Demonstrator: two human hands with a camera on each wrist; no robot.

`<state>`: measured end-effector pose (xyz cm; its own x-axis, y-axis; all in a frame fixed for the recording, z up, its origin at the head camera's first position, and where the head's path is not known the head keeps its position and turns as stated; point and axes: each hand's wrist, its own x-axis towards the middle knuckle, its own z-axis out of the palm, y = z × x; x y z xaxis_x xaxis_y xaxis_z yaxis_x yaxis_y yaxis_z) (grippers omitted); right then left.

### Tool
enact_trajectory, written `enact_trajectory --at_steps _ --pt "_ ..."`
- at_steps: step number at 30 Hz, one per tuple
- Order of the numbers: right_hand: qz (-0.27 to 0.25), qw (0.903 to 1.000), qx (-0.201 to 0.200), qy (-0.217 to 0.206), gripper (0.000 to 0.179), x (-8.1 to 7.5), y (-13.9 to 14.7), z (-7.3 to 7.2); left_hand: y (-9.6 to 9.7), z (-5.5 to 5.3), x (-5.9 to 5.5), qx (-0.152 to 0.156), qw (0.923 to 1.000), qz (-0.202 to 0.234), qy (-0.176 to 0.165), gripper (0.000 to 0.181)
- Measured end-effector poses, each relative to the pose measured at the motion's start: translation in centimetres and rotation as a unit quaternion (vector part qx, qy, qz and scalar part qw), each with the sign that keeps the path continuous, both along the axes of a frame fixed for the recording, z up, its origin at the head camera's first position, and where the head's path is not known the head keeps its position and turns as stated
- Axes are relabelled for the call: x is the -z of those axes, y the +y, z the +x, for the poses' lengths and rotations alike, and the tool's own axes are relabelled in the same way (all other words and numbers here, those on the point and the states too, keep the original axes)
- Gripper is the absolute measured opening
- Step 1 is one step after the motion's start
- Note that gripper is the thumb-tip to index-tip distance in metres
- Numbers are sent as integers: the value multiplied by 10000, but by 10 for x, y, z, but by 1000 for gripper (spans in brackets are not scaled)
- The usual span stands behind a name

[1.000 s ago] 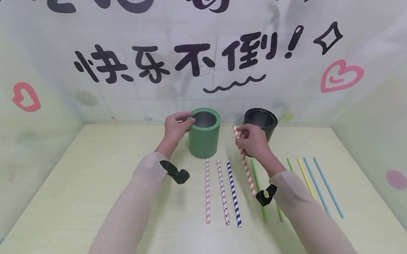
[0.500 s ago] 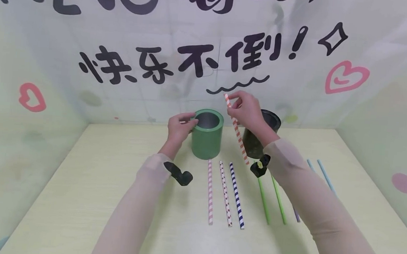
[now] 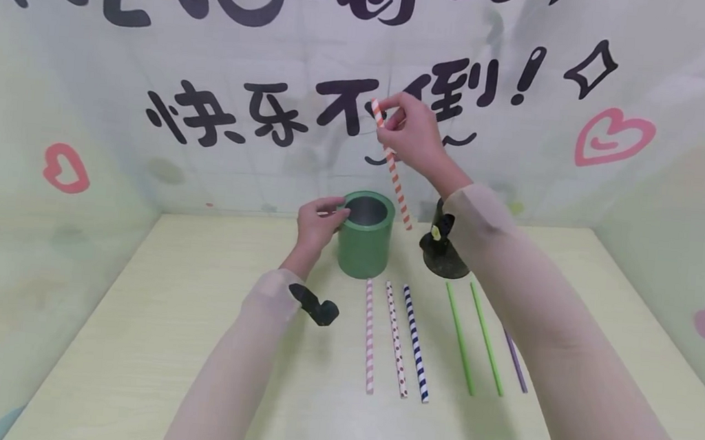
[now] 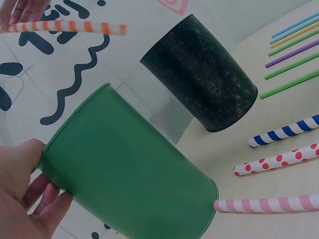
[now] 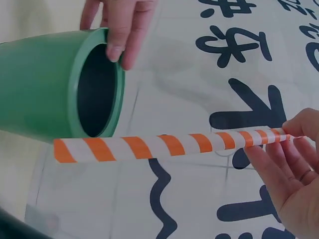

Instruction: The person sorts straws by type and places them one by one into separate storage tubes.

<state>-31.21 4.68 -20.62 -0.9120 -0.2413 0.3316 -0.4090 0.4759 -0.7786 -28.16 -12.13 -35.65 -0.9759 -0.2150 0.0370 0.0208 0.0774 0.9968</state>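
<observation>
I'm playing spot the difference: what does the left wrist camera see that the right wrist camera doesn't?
Only the left wrist shows the bottom edge of the black cup and, on the table, the pink-striped straw, spotted straw, blue-striped straw, green straws, purple straw, yellow straw and plain blue straws.

Only the right wrist shows the dark inside of the green cup.

Both show that cup, the orange-striped straw, right hand pinching it, left hand at the cup's rim.

Our head cam looks forward and down from up high, both back corners of the table in frame. Our wrist cams sit way closer, tipped sideways, facing the lettered wall; both catch the green cup and orange-striped straw.
</observation>
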Motion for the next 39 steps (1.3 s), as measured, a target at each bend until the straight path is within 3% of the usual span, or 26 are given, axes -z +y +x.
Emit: enact_trajectory --at_steps 9,16,27,39 --pt "-571 9966 -410 440 33 -2 -21 -11 -2 1 0 21 10000 -46 54 28" --pt "-789 9941 -635 399 32 19 -26 -14 0 2 0 15 10000 -5 53 28" --pt "-1034 9919 -618 -397 33 68 -25 -15 0 2 -1 6 10000 23 5 29" --pt "-1245 9824 -399 -1335 33 97 -26 -15 1 1 -1 -29 10000 -3 -30 28"
